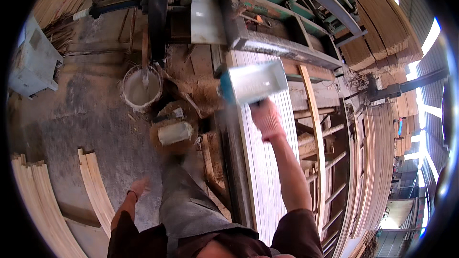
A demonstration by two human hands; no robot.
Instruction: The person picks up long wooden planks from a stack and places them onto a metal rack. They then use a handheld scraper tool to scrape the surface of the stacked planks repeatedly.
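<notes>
My right hand (266, 120), in a pale pink knit glove, is closed on the handle of a white box-shaped tool (258, 82) with a blue end. The tool is over the far part of a row of long narrow wooden strips (272, 162) laid side by side, their tops whitish. Whether it touches them I cannot tell. My left hand (138, 187) hangs out to the left above the floor, blurred, its fingers seemingly stretched out and with nothing visible in them.
A bucket (141, 88) of whitish liquid with a stick in it stands ahead-left. Nearer is a round stand (174, 131) bearing a whitish block. A metal machine frame (282, 43) rises beyond the strips. Stacked boards (375, 157) line the right; planks (40, 196) lie at left.
</notes>
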